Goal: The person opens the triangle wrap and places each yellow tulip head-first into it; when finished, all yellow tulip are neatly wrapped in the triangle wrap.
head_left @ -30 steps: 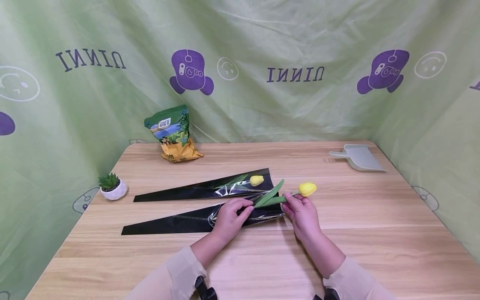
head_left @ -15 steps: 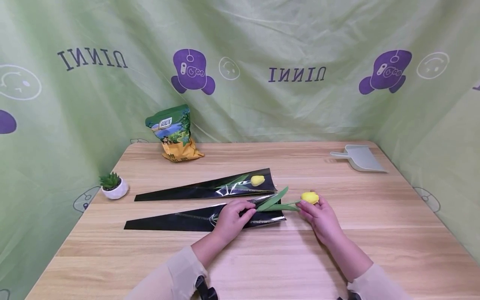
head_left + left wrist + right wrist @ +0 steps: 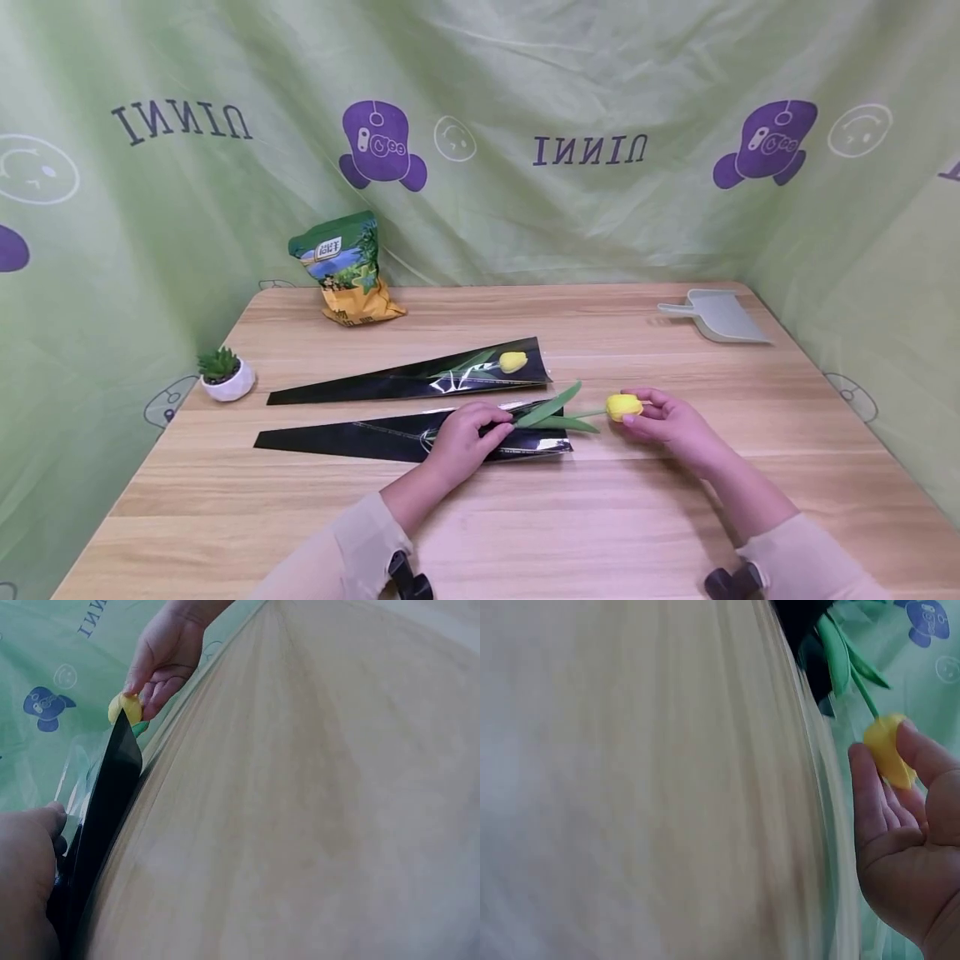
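My right hand (image 3: 678, 427) pinches a yellow artificial tulip (image 3: 623, 407) by its bloom, thumb on one side and fingers on the other. The tulip's stem runs left into the wide mouth of the near black flower sleeve (image 3: 341, 440), and its green leaves (image 3: 551, 406) stick partly out. At that sleeve, near its mouth, my left hand (image 3: 467, 437) pinches the clear film (image 3: 75, 780), as the left wrist view shows. The lower stem is hidden inside the sleeve and behind the left hand. Bloom and right-hand fingers (image 3: 868, 784) show close up in the right wrist view.
Just behind lies a second black sleeve (image 3: 352, 387) with another yellow tulip (image 3: 513, 362) inside. A potted succulent (image 3: 227, 377) stands at the left edge, a snack bag (image 3: 350, 271) at the back left. A grey dustpan (image 3: 722, 317) lies at the back right.
My right hand has moved right and slightly nearer, from the stem to the tulip's bloom. The leaves and bloom have shifted slightly right. The near sleeve's pointed end has swung a little away from me.
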### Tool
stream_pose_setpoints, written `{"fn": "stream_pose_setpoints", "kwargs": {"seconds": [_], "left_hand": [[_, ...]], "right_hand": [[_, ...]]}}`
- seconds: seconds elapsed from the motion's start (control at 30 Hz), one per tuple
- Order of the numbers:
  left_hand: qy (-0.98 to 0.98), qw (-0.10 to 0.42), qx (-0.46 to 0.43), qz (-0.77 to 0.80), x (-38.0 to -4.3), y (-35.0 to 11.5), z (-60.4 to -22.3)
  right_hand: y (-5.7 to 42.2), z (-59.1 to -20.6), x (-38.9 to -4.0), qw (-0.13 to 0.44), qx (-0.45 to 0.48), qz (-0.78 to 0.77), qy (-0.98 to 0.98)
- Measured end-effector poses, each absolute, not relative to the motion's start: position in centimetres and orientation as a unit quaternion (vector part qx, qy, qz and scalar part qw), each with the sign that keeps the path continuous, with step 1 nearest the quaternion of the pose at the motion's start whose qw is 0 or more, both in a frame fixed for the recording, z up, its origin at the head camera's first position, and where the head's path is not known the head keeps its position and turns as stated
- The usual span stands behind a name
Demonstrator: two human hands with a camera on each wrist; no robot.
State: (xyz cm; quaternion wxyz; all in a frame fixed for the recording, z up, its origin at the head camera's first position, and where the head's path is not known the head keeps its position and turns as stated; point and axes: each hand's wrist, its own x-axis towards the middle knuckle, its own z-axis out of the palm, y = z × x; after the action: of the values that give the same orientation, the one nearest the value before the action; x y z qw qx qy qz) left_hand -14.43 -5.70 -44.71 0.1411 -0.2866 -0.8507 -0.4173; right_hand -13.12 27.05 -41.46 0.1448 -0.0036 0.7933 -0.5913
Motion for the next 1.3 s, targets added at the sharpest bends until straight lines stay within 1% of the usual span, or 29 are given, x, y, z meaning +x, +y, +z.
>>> {"fn": "stream_pose_setpoints", "kwargs": {"seconds": [0.3,0.53,0.7,1.1,1.3], "left_hand": [[-0.861,0.13,-0.296,-0.392,-14.7,-5.7,-44.5],[-0.86,0.143,-0.302,-0.385,-14.7,-5.6,-44.3],[-0.86,0.142,-0.3,-0.388,-14.7,-5.5,-44.3],[-0.859,0.145,-0.303,-0.385,-14.9,-5.4,-44.5],[-0.86,0.143,-0.303,-0.385,-14.9,-5.4,-44.3]], "right_hand": [[27.8,-41.3,-14.0,0.149,-0.022,-0.528,0.836],[27.2,-41.5,-14.7,0.166,-0.046,-0.542,0.823],[26.4,-41.6,-14.9,0.18,-0.052,-0.558,0.809],[25.1,-41.6,-15.4,0.206,-0.086,-0.54,0.812],[24.1,-42.0,-15.9,0.207,-0.091,-0.537,0.813]]}}
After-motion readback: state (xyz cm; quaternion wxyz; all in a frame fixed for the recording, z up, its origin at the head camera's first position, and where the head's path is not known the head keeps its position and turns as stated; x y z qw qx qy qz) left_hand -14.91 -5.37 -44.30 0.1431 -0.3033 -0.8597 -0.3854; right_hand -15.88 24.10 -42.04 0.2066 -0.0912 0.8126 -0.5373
